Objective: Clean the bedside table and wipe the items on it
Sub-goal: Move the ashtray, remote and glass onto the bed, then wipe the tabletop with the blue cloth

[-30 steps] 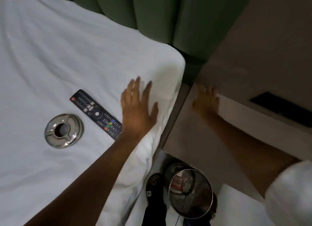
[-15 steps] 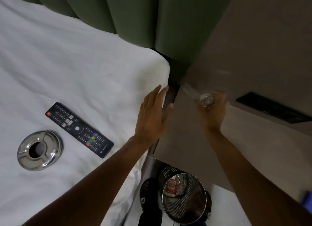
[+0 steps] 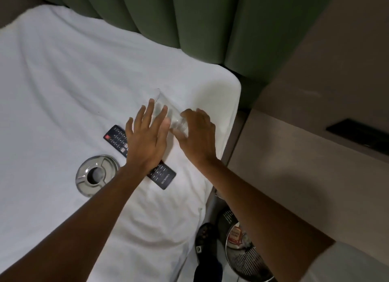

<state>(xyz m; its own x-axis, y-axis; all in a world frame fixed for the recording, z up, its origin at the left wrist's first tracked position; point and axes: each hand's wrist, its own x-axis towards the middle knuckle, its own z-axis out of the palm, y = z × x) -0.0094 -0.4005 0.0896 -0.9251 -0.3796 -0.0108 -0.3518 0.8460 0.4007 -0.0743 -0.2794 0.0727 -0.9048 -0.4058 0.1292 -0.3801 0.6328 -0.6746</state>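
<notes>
The wide white bed sheet [image 3: 63,82] fills the left side, and the plain beige bedside table top [image 3: 294,176] is at the right, with nothing on the part in view. At the bottom, between bed and table, stands a round metal mesh waste bin [image 3: 248,260]; it contains a small carton with red print, other content I cannot tell. On the sheet lies a black rectangular remote control [image 3: 162,176], partly under the left arm, and just beside it a round shiny steel ashtray [image 3: 94,174], which looks empty. The left hand [image 3: 147,140] is flat with spread fingers, touching a clear drinking glass [image 3: 168,111]. The right hand [image 3: 197,138] closes around the base of this tilted glass, over the sheet.
</notes>
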